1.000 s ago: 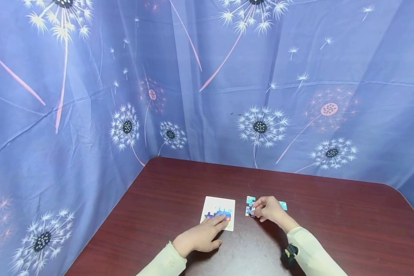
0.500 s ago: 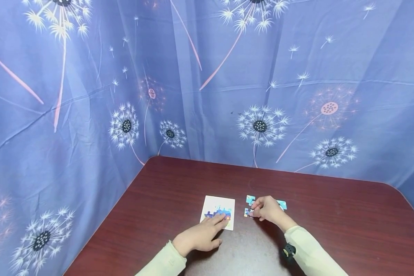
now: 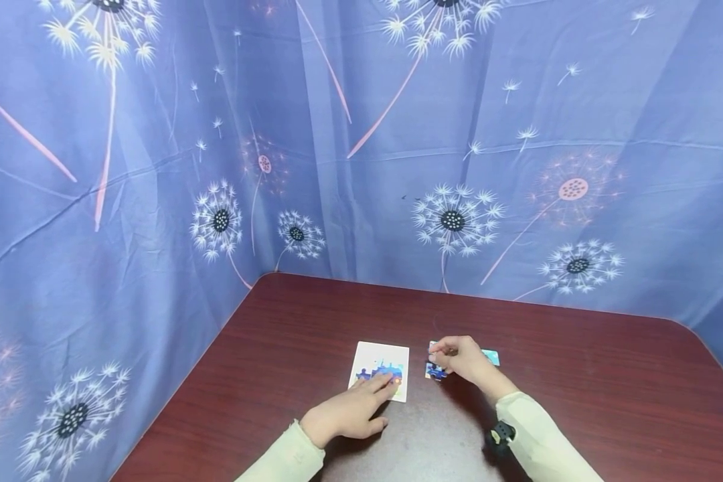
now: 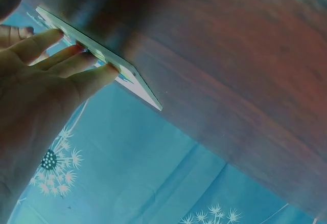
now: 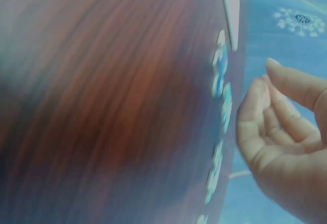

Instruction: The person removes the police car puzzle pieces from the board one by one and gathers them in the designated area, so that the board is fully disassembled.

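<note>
My left hand [image 3: 349,408] rests on a white puzzle board [image 3: 383,351], fingers stretched over its lower half. Blue and purple pieces lie in the board, partly hidden by those fingers. In the left wrist view the fingertips [image 4: 110,73] touch the board near its edge. My right hand [image 3: 466,361] hovers over loose jigsaw pieces to the right of the board. Below its fingertips lies a dark blue piece [image 3: 436,371]; a light blue piece [image 3: 432,344] shows behind them. In the right wrist view the thumb [image 5: 294,81] and curled fingers hold nothing.
Another light blue jigsaw piece [image 3: 492,356] lies beyond the right hand. Several pieces line up along the dark red wooden table [image 3: 313,314] in the right wrist view. A blue curtain [image 3: 361,201] printed with dandelions hangs behind and left of the table.
My right hand has left the dark blue piece and shifted slightly up and away, its fingertips now over the upper light blue piece. The left hand stays on the board.
</note>
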`<state>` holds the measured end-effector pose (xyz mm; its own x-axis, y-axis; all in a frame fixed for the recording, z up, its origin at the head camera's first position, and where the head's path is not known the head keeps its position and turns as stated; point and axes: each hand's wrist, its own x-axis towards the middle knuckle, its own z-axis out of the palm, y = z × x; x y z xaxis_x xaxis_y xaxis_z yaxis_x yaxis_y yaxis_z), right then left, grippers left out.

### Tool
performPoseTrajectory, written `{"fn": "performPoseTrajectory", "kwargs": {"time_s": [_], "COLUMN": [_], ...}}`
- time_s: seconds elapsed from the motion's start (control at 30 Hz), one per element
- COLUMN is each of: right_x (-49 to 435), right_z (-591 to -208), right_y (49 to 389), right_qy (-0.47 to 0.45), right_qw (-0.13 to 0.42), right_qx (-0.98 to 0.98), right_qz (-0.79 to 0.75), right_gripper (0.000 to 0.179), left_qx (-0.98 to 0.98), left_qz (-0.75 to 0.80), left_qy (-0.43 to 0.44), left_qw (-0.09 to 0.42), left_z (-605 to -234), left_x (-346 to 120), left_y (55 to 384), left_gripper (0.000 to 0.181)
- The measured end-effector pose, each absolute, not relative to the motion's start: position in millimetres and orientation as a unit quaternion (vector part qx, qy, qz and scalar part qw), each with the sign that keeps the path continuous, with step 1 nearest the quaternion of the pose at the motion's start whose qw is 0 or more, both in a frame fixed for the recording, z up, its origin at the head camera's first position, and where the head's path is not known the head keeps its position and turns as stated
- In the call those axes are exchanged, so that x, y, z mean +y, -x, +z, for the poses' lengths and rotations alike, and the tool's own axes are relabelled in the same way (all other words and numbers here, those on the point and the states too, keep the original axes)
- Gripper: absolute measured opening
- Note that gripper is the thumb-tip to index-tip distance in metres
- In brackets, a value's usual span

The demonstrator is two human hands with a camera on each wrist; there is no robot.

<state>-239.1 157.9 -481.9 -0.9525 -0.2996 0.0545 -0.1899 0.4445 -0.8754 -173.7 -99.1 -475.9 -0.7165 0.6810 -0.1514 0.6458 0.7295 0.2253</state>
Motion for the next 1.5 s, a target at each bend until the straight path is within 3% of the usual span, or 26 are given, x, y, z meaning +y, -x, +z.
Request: {"fn": "performPoseTrajectory", "kwargs": {"time_s": [0.27,0.4,0.57,1.13,1.5], "right_x": [119,108,103,94,81], "right_z": [-489,-491,-488,-483,-490], "right_y": [247,247,246,251,258], "right_qy": [0.243,0.254,0.255,0.253,0.232], "right_qw": [0.106,0.092,0.066,0.075,0.108], "right_qx": [0.819,0.841,0.862,0.863,0.867], "right_qz": [-0.509,-0.469,-0.432,-0.43,-0.428], "right_gripper": [0.015,0.014,0.013,0.012,0.024], "left_qx": [0.915,0.911,0.911,0.916,0.913], "left_qz": [0.073,0.06,0.038,0.039,0.028], "left_qy": [-0.384,-0.399,-0.405,-0.396,-0.405], "left_qw": [0.101,0.09,0.069,0.042,0.026], "left_z": [-477,-478,-480,-479,-479], "left_x": [-99,-99,-101,-103,-104], "left_y": [174,174,172,161,159], "left_gripper": [0.06,0.06,0.06,0.057,0.055]}}
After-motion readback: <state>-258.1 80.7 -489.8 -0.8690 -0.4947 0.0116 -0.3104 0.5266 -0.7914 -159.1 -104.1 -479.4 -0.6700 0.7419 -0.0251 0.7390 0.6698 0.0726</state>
